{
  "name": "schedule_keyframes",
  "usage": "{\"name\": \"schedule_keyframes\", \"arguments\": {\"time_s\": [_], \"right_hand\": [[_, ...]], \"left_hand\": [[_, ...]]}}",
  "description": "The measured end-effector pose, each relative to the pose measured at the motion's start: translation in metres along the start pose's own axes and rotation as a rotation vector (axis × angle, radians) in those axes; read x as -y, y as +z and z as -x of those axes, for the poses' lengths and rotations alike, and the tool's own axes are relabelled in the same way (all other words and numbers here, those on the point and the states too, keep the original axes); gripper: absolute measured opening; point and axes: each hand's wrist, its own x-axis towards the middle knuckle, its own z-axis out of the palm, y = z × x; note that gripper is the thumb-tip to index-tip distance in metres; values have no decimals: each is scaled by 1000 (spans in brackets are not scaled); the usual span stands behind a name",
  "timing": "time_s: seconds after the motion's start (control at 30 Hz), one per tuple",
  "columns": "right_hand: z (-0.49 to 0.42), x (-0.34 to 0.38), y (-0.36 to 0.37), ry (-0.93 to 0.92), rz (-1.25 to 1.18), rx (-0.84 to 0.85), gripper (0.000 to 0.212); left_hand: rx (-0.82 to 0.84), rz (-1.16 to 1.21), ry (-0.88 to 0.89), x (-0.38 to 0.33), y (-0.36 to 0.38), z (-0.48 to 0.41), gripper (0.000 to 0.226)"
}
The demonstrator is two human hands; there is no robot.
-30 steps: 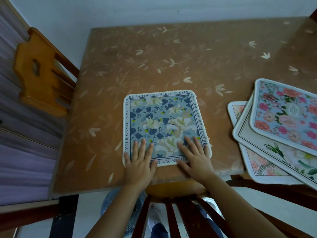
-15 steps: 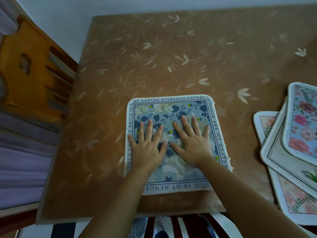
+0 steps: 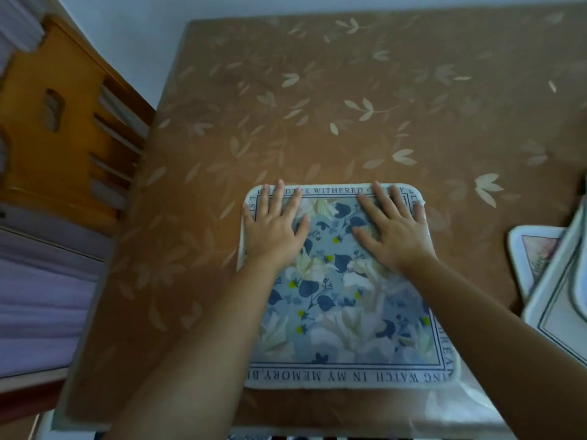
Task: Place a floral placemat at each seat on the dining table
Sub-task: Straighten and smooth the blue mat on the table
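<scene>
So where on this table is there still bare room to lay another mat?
The far half of the table, between the blue placemat and the wall, is bare; so is the strip between the placemat and the orange chair. Crowded: the right edge, where the stack of mats lies, and the placemat itself, under the left hand and right hand.

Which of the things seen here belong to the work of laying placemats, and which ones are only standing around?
Belong to the job: blue floral placemat, with the left hand and right hand pressing flat on its far end; stacked placemats at the table's right edge; dining table.
Only standing around: wooden chair on the left; purple fabric near it.
</scene>
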Motion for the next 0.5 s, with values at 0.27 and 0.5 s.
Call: {"name": "schedule_keyframes", "arguments": {"time_s": [0.27, 0.5], "right_hand": [[68, -3, -2, 4, -57, 35, 66], [134, 10, 2, 18, -75, 69, 68]], "left_hand": [[7, -17, 105, 8, 9, 60, 58], [52, -43, 138, 5, 16, 120, 60]]}}
